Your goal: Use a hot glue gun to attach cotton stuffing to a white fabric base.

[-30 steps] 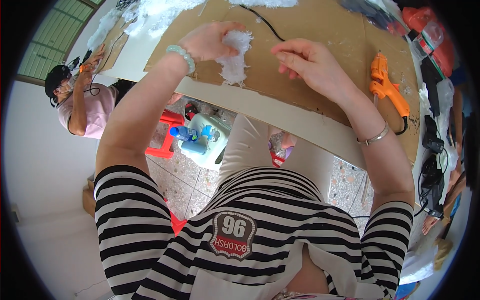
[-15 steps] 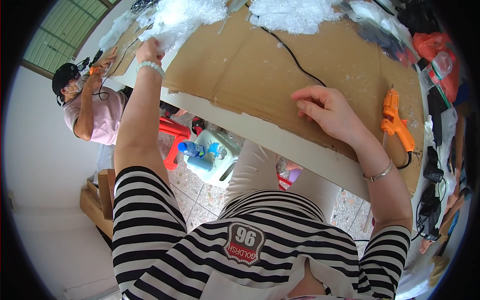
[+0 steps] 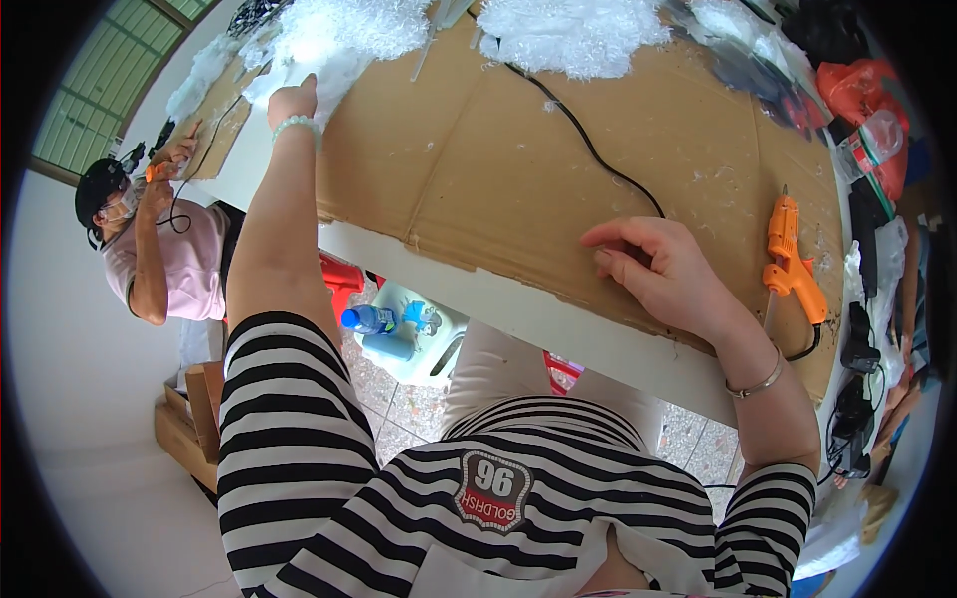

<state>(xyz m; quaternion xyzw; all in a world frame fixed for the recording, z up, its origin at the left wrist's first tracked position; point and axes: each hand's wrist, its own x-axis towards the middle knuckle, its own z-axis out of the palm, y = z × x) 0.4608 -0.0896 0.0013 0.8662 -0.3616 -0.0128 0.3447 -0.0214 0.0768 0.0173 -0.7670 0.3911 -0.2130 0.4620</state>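
My left hand (image 3: pixel 291 103) reaches to the far left of the table, by the near edge of a white fluffy tinsel-like heap (image 3: pixel 349 30). Its fingers are curled and mostly hidden behind the back of the hand, with the thumb pointing away from me; whatever they hold cannot be made out. Above the cardboard sheet (image 3: pixel 498 149), near its front edge, my right hand (image 3: pixel 658 269) has bent fingers with a gap to the thumb, and nothing shows between them. An orange glue gun (image 3: pixel 795 259) lies to the right of that hand, nozzle pointing away.
A second white fluffy bundle (image 3: pixel 578 35) lies at the back, with a black cable (image 3: pixel 588 140) crossing the cardboard. Red and clear plastic bags (image 3: pixel 867 110) crowd the far right. A person (image 3: pixel 169 249) works at left. Below the table, a stool (image 3: pixel 429 349) carries a blue-capped bottle (image 3: pixel 369 319).
My left hand has shifted slightly at the fluffy heap, its thumb now stretched forward. My right hand keeps its bent pose and appears slightly lower as the whole view has shifted.
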